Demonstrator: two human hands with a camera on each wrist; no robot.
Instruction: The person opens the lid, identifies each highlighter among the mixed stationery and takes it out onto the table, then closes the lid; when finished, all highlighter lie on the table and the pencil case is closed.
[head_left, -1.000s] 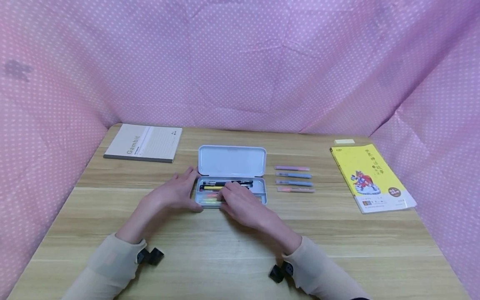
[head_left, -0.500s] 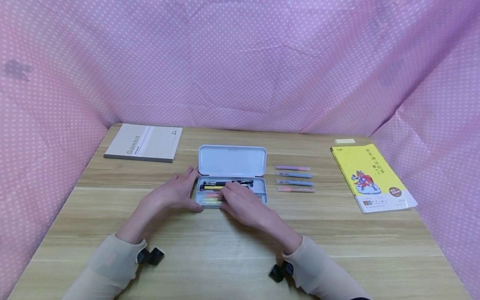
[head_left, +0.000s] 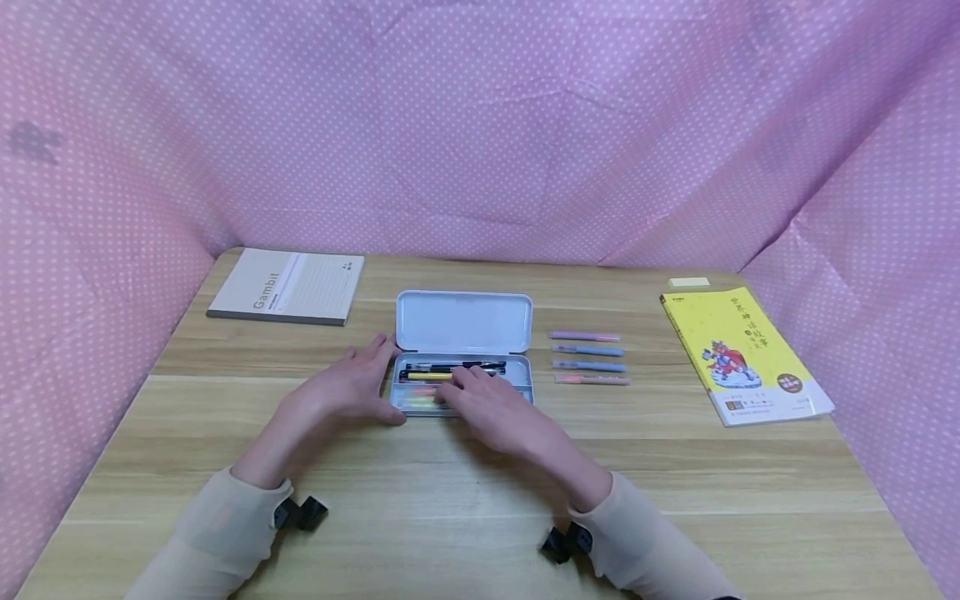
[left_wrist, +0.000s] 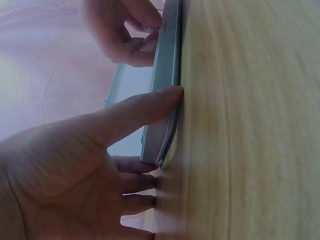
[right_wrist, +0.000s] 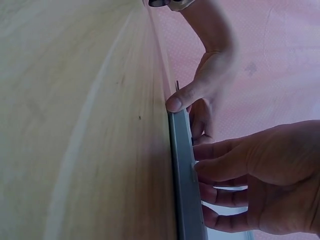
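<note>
A pale blue pencil case [head_left: 464,322] lies on the table with its lid folded back. Black pens [head_left: 420,367] and a yellow-marked one fill its rear section; pink and yellow-green highlighters [head_left: 418,400] lie along the front section. My left hand [head_left: 351,385] braces the case's left end, thumb [left_wrist: 165,97] on the front wall and straight fingers spread beyond the corner. Over the front section reaches my right hand [head_left: 495,408], its fingers [right_wrist: 222,195] loosely bent past the rim. Their tips are hidden by the case wall in the right wrist view.
Right of the case, a purple pen [head_left: 585,337], two blue pens [head_left: 588,366] and a pink pen [head_left: 592,380] lie in a row. A grey notebook [head_left: 288,286] is at back left. A yellow book [head_left: 738,354] and an eraser [head_left: 688,283] sit at right.
My right hand has shifted slightly right and loosened, its fingers less bunched over the case. The left hand and the case stay where they were.
</note>
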